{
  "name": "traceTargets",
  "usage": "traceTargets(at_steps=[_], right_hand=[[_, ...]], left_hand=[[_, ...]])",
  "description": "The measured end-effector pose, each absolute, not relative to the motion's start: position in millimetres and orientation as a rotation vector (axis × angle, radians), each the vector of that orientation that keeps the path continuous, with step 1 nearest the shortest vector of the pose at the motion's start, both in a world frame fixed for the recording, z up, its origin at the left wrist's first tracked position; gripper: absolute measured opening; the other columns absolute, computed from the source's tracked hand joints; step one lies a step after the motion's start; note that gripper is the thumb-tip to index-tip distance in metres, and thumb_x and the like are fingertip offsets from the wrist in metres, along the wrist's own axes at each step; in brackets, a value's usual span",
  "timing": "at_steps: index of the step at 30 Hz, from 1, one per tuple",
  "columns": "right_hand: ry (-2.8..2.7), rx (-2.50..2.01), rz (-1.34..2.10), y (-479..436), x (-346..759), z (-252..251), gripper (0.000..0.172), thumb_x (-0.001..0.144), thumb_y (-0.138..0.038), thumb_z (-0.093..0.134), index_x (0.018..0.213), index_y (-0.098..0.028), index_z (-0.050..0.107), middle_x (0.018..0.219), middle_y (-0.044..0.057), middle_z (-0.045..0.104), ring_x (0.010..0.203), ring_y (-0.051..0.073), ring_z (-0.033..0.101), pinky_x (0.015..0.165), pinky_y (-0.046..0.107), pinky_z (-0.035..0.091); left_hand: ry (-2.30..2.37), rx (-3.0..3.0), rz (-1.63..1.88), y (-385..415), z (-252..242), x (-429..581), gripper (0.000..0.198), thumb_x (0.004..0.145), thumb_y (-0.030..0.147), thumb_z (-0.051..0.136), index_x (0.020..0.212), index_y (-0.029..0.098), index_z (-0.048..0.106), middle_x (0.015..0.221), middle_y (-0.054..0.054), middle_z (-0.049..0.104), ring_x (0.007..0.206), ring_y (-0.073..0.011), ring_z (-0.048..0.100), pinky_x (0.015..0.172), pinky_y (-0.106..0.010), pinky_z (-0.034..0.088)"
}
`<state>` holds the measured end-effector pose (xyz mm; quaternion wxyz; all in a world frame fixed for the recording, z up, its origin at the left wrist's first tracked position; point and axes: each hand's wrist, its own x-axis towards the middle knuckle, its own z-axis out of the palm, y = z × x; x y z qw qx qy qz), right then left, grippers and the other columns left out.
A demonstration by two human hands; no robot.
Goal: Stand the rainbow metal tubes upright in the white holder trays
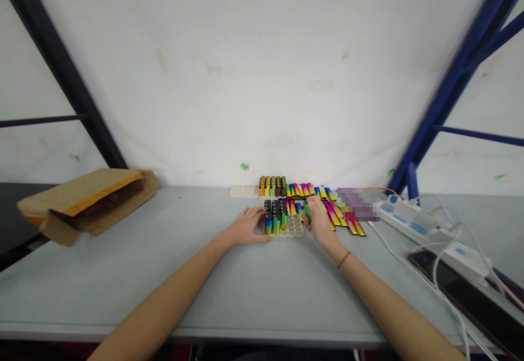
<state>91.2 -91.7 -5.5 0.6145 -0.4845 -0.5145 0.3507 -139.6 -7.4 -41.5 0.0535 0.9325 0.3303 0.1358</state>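
A pale tray with round pockets (pixel 295 225) lies on the table, its left part filled with upright, shiny rainbow-coloured lighters (pixel 276 220) with dark tops. My left hand (pixel 246 226) rests at the tray's left side, fingers and thumb spread, touching or almost touching the edge. Just past the tray's right side, my right hand (pixel 319 222) is closed around a green lighter (pixel 307 211), mostly hidden by the fingers. More shiny coloured lighters (pixel 334 214) lie in rows to the right, partly behind that hand.
Behind stands a block of upright yellow-to-brown lighters (pixel 272 186) beside a second pale tray (pixel 244 191). An open cardboard box (pixel 90 197) lies at the left. Power strips (pixel 409 224), white cables (pixel 393 254) and a dark flat device (pixel 462 295) occupy the right.
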Motion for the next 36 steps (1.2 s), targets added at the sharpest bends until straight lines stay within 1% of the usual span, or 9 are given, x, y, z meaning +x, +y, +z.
traceTargets(at_steps=[4,6,7,13,20,24,30,34,36], right_hand=[[-1.597,-1.081,0.571,-100,85,-1,0.024,0.092,-0.045,0.043,0.085,-0.023,0.048,0.069,-0.001,0.058,0.067,0.015,0.055,0.065,0.027,0.045],[-1.706,-1.073,0.459,-99,86,-2,0.025,0.091,-0.044,0.046,0.088,-0.021,0.055,0.084,0.004,0.063,0.08,0.018,0.059,0.075,0.03,0.046],[-1.735,-1.071,0.435,-98,86,-3,0.025,0.09,-0.043,0.048,0.092,-0.02,0.058,0.088,0.005,0.064,0.083,0.019,0.059,0.076,0.03,0.046],[-1.819,-1.095,0.539,-94,89,-9,0.024,0.09,-0.036,0.051,0.101,-0.019,0.063,0.091,0.007,0.068,0.079,0.018,0.064,0.071,0.029,0.05],[-1.931,-1.135,0.254,-96,89,-10,0.023,0.091,-0.029,0.049,0.104,-0.02,0.065,0.095,0.009,0.069,0.076,0.018,0.064,0.072,0.031,0.051],[-1.935,-1.168,0.246,-93,93,-11,0.023,0.092,-0.031,0.049,0.105,-0.019,0.064,0.091,0.008,0.069,0.076,0.018,0.064,0.072,0.031,0.05],[-1.946,-1.19,0.246,-95,92,-12,0.023,0.092,-0.033,0.05,0.105,-0.021,0.064,0.093,0.007,0.07,0.076,0.018,0.065,0.072,0.03,0.049],[-2.004,-1.244,0.232,-96,91,-8,0.03,0.091,-0.039,0.052,0.115,-0.022,0.06,0.085,0.004,0.07,0.068,0.016,0.063,0.065,0.027,0.046],[-1.989,-1.284,0.166,-93,99,-2,0.03,0.091,-0.041,0.051,0.112,-0.021,0.061,0.081,0.003,0.069,0.063,0.016,0.06,0.062,0.026,0.043]], left_hand=[[0.985,2.814,0.428,-8,-40,-140,0.078,0.074,0.062,0.065,0.131,0.013,0.049,0.136,-0.018,0.049,0.123,-0.0362,0.046,0.108,-0.049,0.031],[0.989,2.809,0.427,-9,-40,-139,0.077,0.074,0.062,0.065,0.131,0.013,0.048,0.136,-0.018,0.049,0.124,-0.0361,0.046,0.108,-0.049,0.03],[0.99,2.808,0.426,-9,-40,-139,0.077,0.074,0.062,0.065,0.131,0.013,0.048,0.136,-0.018,0.049,0.124,-0.0362,0.046,0.109,-0.05,0.03],[1.024,2.801,0.394,-9,-42,-139,0.079,0.074,0.062,0.065,0.133,0.013,0.047,0.138,-0.019,0.047,0.127,-0.0371,0.044,0.111,-0.053,0.024],[1.01,2.807,0.418,-9,-41,-139,0.078,0.074,0.063,0.065,0.132,0.014,0.048,0.137,-0.018,0.049,0.126,-0.0367,0.045,0.11,-0.052,0.027],[1.0,2.8,0.43,-9,-41,-139,0.077,0.074,0.062,0.066,0.13,0.012,0.049,0.135,-0.018,0.05,0.124,-0.0369,0.046,0.108,-0.05,0.031],[0.982,2.815,0.454,-7,-44,-140,0.077,0.074,0.064,0.064,0.132,0.016,0.048,0.135,-0.016,0.05,0.124,-0.0358,0.046,0.108,-0.049,0.031],[0.983,2.812,0.428,-7,-43,-140,0.078,0.075,0.064,0.063,0.132,0.013,0.047,0.136,-0.018,0.049,0.124,-0.0363,0.046,0.108,-0.051,0.03],[0.989,2.809,0.413,-7,-43,-140,0.079,0.075,0.064,0.063,0.132,0.011,0.048,0.135,-0.019,0.049,0.124,-0.0369,0.046,0.108,-0.051,0.03]])
